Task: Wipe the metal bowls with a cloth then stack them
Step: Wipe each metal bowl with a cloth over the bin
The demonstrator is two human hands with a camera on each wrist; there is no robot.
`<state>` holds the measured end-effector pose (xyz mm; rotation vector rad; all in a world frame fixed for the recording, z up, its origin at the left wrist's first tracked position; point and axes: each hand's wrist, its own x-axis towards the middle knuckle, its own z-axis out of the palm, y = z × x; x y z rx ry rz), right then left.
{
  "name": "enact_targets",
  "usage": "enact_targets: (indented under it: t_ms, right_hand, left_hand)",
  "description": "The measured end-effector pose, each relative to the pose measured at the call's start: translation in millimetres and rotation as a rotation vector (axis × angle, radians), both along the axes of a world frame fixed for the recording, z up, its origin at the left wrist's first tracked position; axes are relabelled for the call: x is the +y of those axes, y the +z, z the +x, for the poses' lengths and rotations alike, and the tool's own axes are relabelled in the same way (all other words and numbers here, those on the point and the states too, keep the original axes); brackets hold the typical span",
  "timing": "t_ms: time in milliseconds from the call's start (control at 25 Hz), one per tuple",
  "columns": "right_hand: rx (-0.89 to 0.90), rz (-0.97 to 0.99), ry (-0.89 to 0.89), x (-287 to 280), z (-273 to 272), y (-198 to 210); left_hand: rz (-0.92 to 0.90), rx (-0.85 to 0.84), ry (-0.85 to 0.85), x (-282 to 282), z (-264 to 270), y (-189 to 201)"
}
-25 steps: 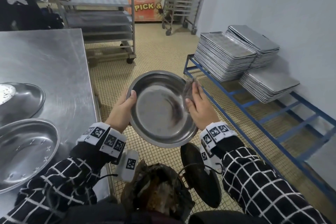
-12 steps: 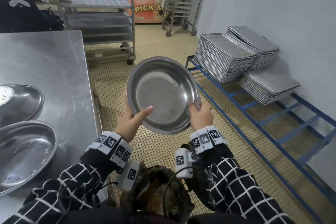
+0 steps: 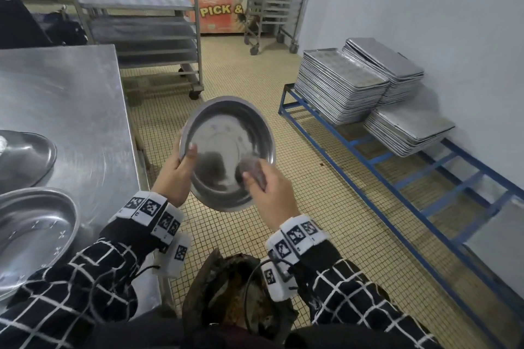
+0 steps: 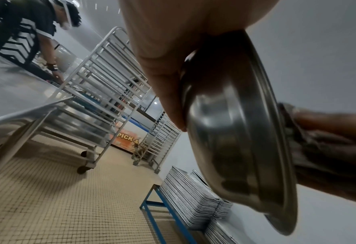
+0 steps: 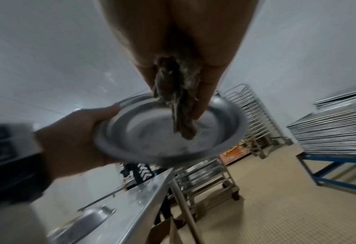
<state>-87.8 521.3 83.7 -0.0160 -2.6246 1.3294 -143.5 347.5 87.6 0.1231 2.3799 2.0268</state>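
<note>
The bowl (image 3: 228, 150) is hanging in mid-air over the tiled floor (image 3: 326, 221), right of the table (image 3: 71, 105), tilted toward the person. I am thinking it could slip: the left hand (image 3: 175, 176) is pinching only the near-left rim, thumb inside, and a hard push from the cloth (image 3: 252, 171) could twist it loose. The right hand (image 3: 270, 193) is curling round the bunched dark cloth, pressing it against the bowl's near-right inside wall. Farther left, two more bowls (image 3: 31, 232) are waiting on the table.
</note>
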Motion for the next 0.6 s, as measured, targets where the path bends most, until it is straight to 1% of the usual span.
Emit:
enact_targets:
  t_ms: [120,160,200,320,360,400,480,520,560,600]
  right_hand:
    - [0.095,0.066,0.300,-32,8,-13]
    - [0.122,0.134,0.350,-35,11,-21]
    - [0.124,0.234,0.366,-32,13,-28]
    - [0.007,0.643,0.346,0,9,-41]
    - [-0.020,0.689,0.327,10,7,-43]
    - [-0.038,0.654,0.295,15,6,-41]
    - [-0.031,0.434,0.243,6,10,-36]
    - [-0.020,0.331,0.257,-6,13,-34]
    - [-0.009,0.301,0.298,-20,15,-34]
    - [-0.013,0.314,0.346,-33,18,-35]
  left_hand:
    - [0.023,0.025,-0.064,4,1,5]
    - [0.037,0.020,-0.062,3,0,7]
    - [0.041,0.016,-0.056,1,-1,8]
    - [0.050,0.012,-0.055,-7,-1,8]
    - [0.040,0.010,-0.067,-8,1,6]
    - [0.019,0.008,-0.075,-9,2,2]
    - [-0.017,0.024,-0.083,-9,6,-3]
    - [-0.029,0.038,-0.081,-9,7,-5]
    - [-0.042,0.057,-0.084,-7,7,-6]
    - [-0.056,0.080,-0.087,-6,8,-5]
